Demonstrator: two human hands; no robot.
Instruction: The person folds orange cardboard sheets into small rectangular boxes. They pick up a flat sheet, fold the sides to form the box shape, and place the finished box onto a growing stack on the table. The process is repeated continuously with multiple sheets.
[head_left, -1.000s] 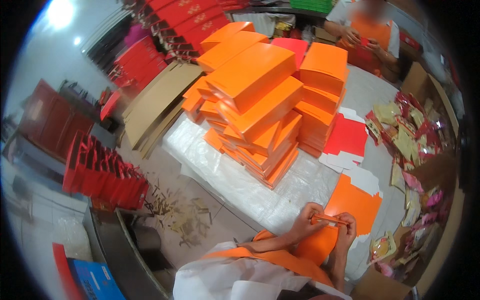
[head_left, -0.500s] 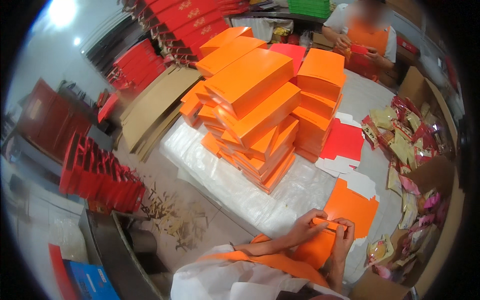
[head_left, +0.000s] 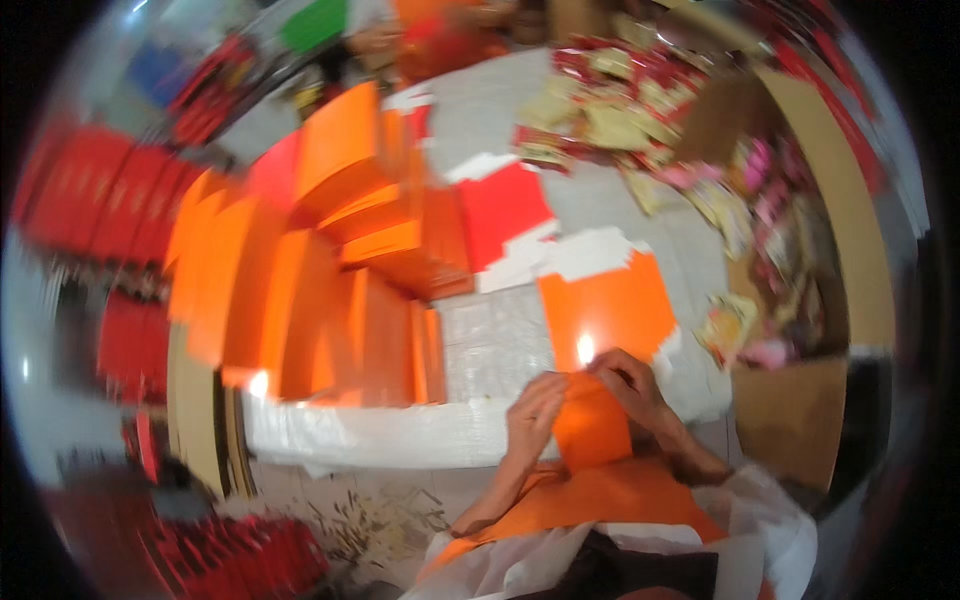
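Note:
Between my two hands is a partly folded orange carton [head_left: 592,428], its lower part against my orange apron [head_left: 610,495]. My left hand [head_left: 536,412] is closed on the carton's left top edge, and my right hand [head_left: 630,388] pinches the top edge at the right. Motion blur hides the fine finger contact. Just beyond my hands lies a flat orange carton blank [head_left: 605,305] with white flaps, on the covered table [head_left: 490,335]. Past it is a flat red carton blank [head_left: 503,215], also white-flapped.
Stacked orange boxes [head_left: 300,290] fill the table's left half. At right, a large cardboard box [head_left: 790,400] stands beside wrapped snack packets [head_left: 630,95] spread along the table. Red boxes [head_left: 100,190] are piled at far left. Scraps [head_left: 370,520] litter the floor. Another person [head_left: 445,45] is at the far side.
The view has swung to the right, shifting the box stacks leftward in the picture. My hands are still on the orange carton, whose front panel now faces up between them.

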